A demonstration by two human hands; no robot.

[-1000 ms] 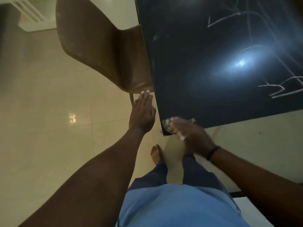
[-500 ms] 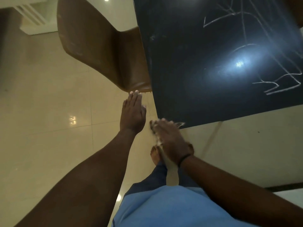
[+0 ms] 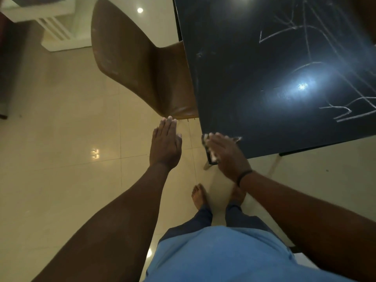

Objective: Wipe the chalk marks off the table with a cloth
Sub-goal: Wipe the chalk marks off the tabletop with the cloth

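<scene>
a: while your right hand (image 3: 230, 154) presses the cloth (image 3: 211, 154) flat on the near left corner of the bench (image 3: 234, 82), you're in the wiping step itself, working that corner.

b: is the grip closed on the cloth?

a: not closed round it. your palm and fingers lie spread over it, pinning it to the dark top, with pale bits showing at your fingertips and under the heel of your hand. your left hand (image 3: 165, 143) is flat and open, holding nothing, hovering off the bench's edge near the front of the brown chair (image 3: 142, 64).

b: how much is left?

a: most of it, i judge. the chalk marks (image 3: 343, 110) are well apart from the cloth, over on the far right of the top, and more lines (image 3: 284, 31) run across the upper right. the patch near your hand looks bare apart from a small smear (image 3: 238, 138) just beside your fingers.

b: so what does the next move call for?

a: a long sweep away from you and to the right, keeping pressure on the cloth so it doesn't slip out from under your palm. you'll likely need to step or lean along the edge to reach.
</scene>
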